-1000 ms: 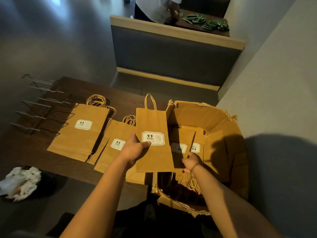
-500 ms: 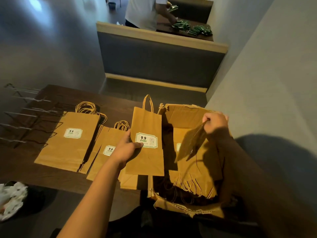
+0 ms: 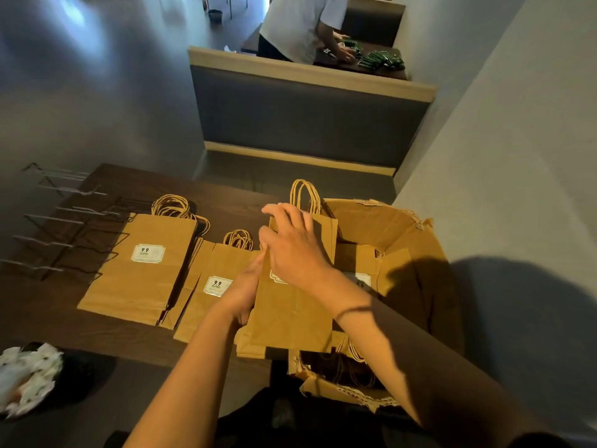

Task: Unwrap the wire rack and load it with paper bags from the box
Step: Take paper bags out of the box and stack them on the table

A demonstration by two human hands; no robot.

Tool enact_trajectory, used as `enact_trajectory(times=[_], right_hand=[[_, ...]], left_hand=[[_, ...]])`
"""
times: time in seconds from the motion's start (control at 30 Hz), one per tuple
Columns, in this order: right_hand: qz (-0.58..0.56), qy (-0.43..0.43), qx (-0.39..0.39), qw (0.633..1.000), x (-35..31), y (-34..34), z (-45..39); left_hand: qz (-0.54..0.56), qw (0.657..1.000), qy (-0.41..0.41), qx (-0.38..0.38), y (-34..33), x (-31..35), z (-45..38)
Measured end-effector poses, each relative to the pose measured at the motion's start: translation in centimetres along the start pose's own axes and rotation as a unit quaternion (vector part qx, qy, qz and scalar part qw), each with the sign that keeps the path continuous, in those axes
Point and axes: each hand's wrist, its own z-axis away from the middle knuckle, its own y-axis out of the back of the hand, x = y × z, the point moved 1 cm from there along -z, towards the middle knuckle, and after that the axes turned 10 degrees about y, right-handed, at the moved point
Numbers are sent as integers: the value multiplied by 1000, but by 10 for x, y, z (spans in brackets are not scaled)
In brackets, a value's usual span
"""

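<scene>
Hands meet at the centre of the frame over a flat brown kraft paper bag with twisted paper handles (image 3: pixel 290 312), held upright against the near corner of the open brown cardboard box (image 3: pixel 403 227) at centre right. The left hand (image 3: pixel 245 292) grips the bag's left edge, its fingers curled behind the paper and mostly hidden. The right hand (image 3: pixel 290 247) lies across the bag's upper front with fingers spread apart and only slightly bent; whether it pinches the paper cannot be told. More folded bags stand inside the box.

Left of the held bag, a stack of brown paper bags with a white "9.9" label (image 3: pixel 142 270) lies flat on the dark wooden table (image 3: pixel 226 195), and a second labelled stack (image 3: pixel 213 279) lies just beside it, partly under the left forearm. The bare grey wire rack (image 3: pixel 64 227) lies on the table at the left edge of the frame, just beside the first stack.

Crumpled white wrapping (image 3: pixel 29 376) sits at the lower left. At the top of the frame, beyond a grey upholstered booth back (image 3: pixel 307 118), another person in a white shirt (image 3: pixel 300 24) bends over green packets (image 3: pixel 381 59).
</scene>
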Motion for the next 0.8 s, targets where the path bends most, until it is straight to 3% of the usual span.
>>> enact_trajectory(times=[0.1, 0.23, 0.33, 0.43, 0.53, 0.57, 0.67, 0.73, 0.8], right_hand=[[-1, -17, 10, 1000, -3, -11, -4], [-7, -37, -8, 999, 7, -21, 1], [-51, -67, 55, 995, 18, -27, 9], [-118, -143, 145, 972, 41, -29, 23], [-189, -304, 203, 911, 89, -44, 61], [-212, -378, 173, 884, 107, -55, 79], [-282, -552, -23, 784, 143, -111, 138], [-334, -607, -77, 717, 142, -141, 171], [-322, -624, -124, 701, 131, -154, 193]], left_hand=[[45, 999, 21, -14, 6, -8, 2], [38, 997, -11, -69, 9, -14, 6], [0, 996, -21, -85, 8, -18, 3], [31, 997, -5, -71, 8, -25, -10], [73, 997, 29, -5, 12, -28, -18], [87, 996, 36, 9, 14, -29, -19], [126, 991, 44, 30, 14, -35, -23], [142, 988, 51, 44, 13, -40, -23], [154, 985, 53, 50, 10, -44, -25]])
